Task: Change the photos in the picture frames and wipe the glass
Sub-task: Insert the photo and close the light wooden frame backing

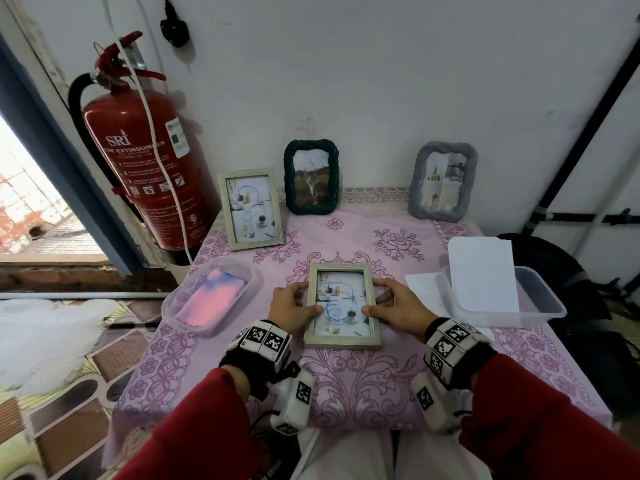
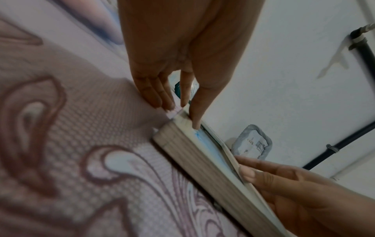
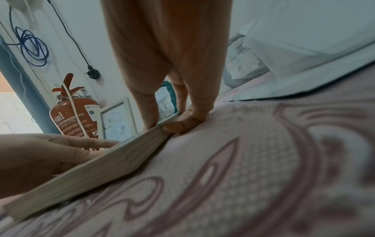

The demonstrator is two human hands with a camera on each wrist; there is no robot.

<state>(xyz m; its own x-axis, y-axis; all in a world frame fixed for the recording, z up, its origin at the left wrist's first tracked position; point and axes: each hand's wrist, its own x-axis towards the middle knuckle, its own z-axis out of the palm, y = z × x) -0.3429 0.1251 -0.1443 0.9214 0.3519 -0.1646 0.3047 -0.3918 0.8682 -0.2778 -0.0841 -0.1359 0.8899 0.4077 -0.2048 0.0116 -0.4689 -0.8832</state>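
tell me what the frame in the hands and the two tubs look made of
Frame in the hands: looks like whitewashed wood, matte, with grain lines along its side; could be printed composite. Left tub and right tub: clear plastic, slightly glossy; contents show through the walls.

A red fire extinguisher (image 1: 145, 161) stands left; a black plug (image 1: 174, 29) hangs above.

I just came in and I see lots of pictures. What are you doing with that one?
A person in red sleeves holds a pale wooden picture frame lying face up on the pink flowered tablecloth, left hand and right hand gripping its two long sides. Blue scribbles show over its photo. Three more frames stand by the wall. A clear tub with a pink and blue cloth sits on the left, and a clear tub holding white paper on the right.
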